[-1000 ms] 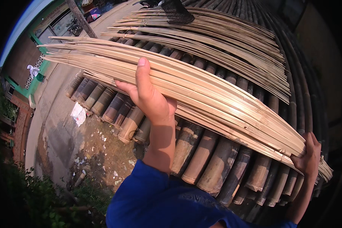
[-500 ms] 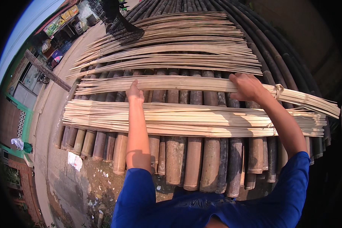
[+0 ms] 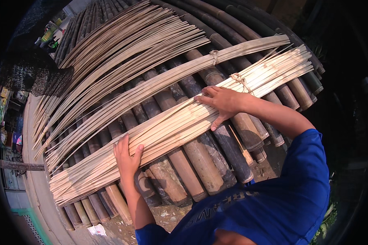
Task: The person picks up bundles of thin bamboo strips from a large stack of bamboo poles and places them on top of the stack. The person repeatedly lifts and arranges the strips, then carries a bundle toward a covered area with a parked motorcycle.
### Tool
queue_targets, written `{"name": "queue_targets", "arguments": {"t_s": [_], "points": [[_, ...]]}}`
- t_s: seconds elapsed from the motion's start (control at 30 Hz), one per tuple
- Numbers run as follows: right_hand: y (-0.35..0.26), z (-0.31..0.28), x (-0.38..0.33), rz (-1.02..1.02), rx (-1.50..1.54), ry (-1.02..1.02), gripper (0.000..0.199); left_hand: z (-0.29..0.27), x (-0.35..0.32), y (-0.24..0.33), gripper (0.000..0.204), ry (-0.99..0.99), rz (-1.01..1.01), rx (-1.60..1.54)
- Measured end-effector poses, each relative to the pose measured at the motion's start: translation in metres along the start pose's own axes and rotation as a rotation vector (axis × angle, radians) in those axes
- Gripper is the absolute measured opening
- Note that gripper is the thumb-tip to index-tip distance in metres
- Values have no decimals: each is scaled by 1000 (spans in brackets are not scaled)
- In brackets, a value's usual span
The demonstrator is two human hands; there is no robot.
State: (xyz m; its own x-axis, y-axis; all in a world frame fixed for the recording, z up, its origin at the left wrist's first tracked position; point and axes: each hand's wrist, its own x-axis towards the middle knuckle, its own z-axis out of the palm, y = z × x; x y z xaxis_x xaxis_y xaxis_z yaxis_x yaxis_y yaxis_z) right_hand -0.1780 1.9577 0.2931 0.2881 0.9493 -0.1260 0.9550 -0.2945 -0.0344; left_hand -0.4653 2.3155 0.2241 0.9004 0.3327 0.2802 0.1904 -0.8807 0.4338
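One head-worn fisheye here, tipped down past the blue shirt (image 3: 270, 200) at the left hand (image 3: 127, 159) and right hand (image 3: 225, 103). Pretty close, but catches pavement (image 3: 36, 134) off left.

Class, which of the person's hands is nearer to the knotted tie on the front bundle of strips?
Right. The right hand lies across the front bundle, just beside the knotted tie; the left hand is farther along, toward the bundle's left end.

Premises: open-air bamboo yard, roadside. Around you: bamboo poles (image 3: 188, 171) laid side by side; bundles of split strips (image 3: 169, 127) across them under direct sunlight; paved road (image 3: 37, 179) and green-trimmed wall (image 3: 22, 211) to your left.
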Motion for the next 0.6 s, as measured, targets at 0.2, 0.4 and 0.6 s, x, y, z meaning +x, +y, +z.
{"name": "queue_targets", "arguments": {"t_s": [0.2, 0.4, 0.6], "points": [[-1, 12, -20, 20, -11, 154, 99, -2, -28, 24, 118, 52, 173, 320], [-22, -57, -28, 58, -155, 293, 50, -60, -21, 8, 115, 171, 249, 420], [-76, -129, -84, 115, -181, 439, 47, -150, -33, 26, 58, 228, 250, 395]]}}
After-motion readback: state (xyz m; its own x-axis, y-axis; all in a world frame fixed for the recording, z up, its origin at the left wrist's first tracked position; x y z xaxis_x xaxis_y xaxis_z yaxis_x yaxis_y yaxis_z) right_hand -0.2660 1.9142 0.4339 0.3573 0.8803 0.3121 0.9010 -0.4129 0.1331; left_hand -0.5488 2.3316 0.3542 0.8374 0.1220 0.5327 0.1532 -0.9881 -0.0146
